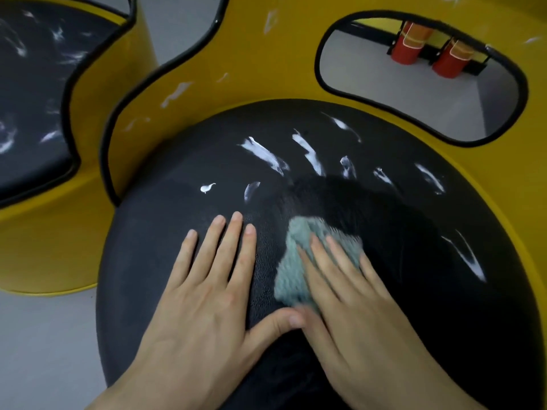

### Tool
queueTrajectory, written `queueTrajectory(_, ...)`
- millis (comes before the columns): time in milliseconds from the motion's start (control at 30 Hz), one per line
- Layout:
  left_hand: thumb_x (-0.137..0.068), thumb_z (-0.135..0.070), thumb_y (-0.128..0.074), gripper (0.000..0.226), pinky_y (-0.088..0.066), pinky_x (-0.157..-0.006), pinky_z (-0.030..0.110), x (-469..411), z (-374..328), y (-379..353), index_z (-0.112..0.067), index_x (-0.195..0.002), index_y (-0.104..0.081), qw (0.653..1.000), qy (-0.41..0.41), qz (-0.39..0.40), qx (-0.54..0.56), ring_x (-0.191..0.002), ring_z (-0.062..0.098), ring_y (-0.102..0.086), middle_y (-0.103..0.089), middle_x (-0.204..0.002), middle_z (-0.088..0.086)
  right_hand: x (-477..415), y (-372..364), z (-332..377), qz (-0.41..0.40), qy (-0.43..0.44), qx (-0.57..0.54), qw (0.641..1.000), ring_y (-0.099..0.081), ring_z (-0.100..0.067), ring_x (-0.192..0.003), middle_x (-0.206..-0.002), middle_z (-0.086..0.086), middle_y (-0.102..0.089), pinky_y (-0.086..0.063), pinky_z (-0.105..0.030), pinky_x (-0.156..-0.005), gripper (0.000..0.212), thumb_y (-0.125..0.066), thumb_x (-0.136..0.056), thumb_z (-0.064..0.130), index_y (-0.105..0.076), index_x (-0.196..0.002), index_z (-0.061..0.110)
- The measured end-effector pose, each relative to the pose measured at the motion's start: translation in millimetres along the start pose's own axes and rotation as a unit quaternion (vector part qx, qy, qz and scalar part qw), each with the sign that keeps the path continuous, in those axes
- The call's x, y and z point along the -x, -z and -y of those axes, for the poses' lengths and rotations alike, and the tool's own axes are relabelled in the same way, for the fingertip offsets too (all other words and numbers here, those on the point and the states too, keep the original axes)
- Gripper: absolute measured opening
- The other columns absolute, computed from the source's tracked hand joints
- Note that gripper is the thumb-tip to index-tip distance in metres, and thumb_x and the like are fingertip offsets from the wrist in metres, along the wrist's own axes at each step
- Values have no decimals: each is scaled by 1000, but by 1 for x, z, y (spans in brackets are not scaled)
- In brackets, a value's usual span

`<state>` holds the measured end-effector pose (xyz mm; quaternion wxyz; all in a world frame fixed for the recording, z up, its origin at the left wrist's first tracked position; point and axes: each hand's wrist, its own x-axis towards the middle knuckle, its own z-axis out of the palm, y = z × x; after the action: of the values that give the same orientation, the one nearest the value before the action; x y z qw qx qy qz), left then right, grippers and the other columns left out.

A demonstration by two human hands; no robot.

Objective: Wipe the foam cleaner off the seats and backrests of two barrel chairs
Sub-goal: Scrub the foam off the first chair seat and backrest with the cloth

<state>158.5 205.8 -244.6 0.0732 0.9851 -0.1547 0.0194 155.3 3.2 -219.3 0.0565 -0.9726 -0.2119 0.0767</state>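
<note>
Your left hand [207,279] lies flat on the round black textured seat cushion [165,220], fingers straight, its grip released and holding nothing; it simply braces you. Your right hand [349,294] presses the fluffy grey-green cloth [299,250] down onto the middle of that seat, fingers laid straight across it. That grip is released too: the cloth is pinned, not clenched.

The white foam streaks [263,153] sit just beyond the cloth, fanned across the far half of the seat, with 1 long streak out on the right edge. Best bet from here: push the cloth away from you in overlapping strokes, through those streaks, then sweep right. Press evenly with the whole palm so the foam lifts rather than smears, and turn to a clean face once the cloth loads up.

More white flecks dot the curved yellow backrest [266,69], and the second chair's black seat [32,84], up at the left, is streaked as well, so plenty remains.

Through the oval cut-out [414,93] you glimpse 2 red cylinders [410,39] with pale bands. No brand, label or writing is readable anywhere.
</note>
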Motion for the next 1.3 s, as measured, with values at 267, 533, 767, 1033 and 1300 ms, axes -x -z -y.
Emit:
queueTrajectory(267, -96, -82, -21, 100, -17, -120, 50, -1, 0, 2, -3, -156, -34, 1000, -1, 6, 1, -155, 29, -21, -27, -165, 15, -52, 13, -6, 13, -29, 9, 999, 30, -8, -148, -165, 7, 25, 8, -42, -125, 76, 2, -94, 75, 25, -151, 29)
queueTrajectory(533, -95, -83, -15, 102, -10, -122, 49, 0, 0, 8, -5, -159, -27, 999, 0, 26, 21, -157, 26, -12, -20, -167, 14, 40, -3, 0, 35, -12, 25, 999, -21, -26, -152, -165, -10, -24, -23, -50, -113, 82, -19, -100, 71, -25, -157, 12)
queueTrajectory(767, -102, -72, -9, 88, -8, -123, 47, 0, -1, 9, -7, -159, -27, 999, 8, 10, 29, -157, 24, -10, -19, -168, 11, -29, 14, -16, 30, -56, -5, 998, 25, -10, -150, -166, 5, 20, 6, -47, -125, 83, -1, -92, 79, 21, -153, 27)
queueTrajectory(1033, -105, -67, -9, 82, -3, -124, 41, 1, 1, 7, -9, -159, -28, 999, 2, 3, 41, -157, 23, -10, -18, -168, 9, 40, -7, 10, 29, -20, 18, 999, -11, -28, -155, -166, -12, -14, -17, -51, -121, 94, -17, -95, 79, -18, -159, 9)
queueTrajectory(1300, -107, -62, -14, 79, -16, -118, 46, -5, 5, -2, -3, -151, -44, 998, -14, -55, 42, -150, 25, -25, -37, -160, 14, -30, 6, 1, -8, -32, -27, 999, 10, -15, -154, -169, -1, 3, -4, -45, -123, 98, -13, -88, 86, -4, -160, 21)
